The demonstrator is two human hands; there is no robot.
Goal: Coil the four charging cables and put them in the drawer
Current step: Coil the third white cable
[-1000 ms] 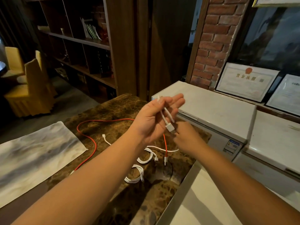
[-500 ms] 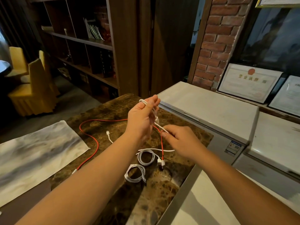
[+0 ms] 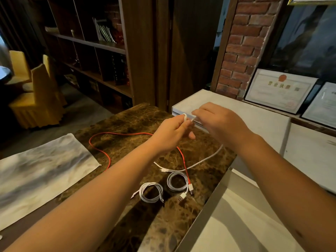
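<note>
White charging cable [image 3: 203, 161] is mid-coil, one end up in the hands, the rest trailing down over the brown marble counter [image 3: 127, 122]. Head view only.

Left hand [image 3: 172, 131]: fingers curled, a small white loop of the cable sits around the fingertips at the top. Right hand [image 3: 218, 120]: close beside the left, almost touching, fingers bent and pinching the cable just next to that loop. Both raised above the counter's far edge.

From the hands the cable drops behind the right wrist, arcs across the marble and ends in a small plug near the counter's middle.

Red cable [image 3: 101, 151] lies uncoiled in a wide loop on the marble, passing under the left forearm, its white plug down by the coils.

Two white cables already coiled, flat on the counter under the forearms: left coil [image 3: 151, 192], right coil [image 3: 177, 181] with a USB plug sticking out. They sit just beside each other.

Grey-white cloth [image 3: 36, 171] covers the counter's left part. White chest freezer [image 3: 254, 120] stands behind the hands. Framed certificate [image 3: 280, 90] leans on the brick wall [image 3: 241, 46].
</note>
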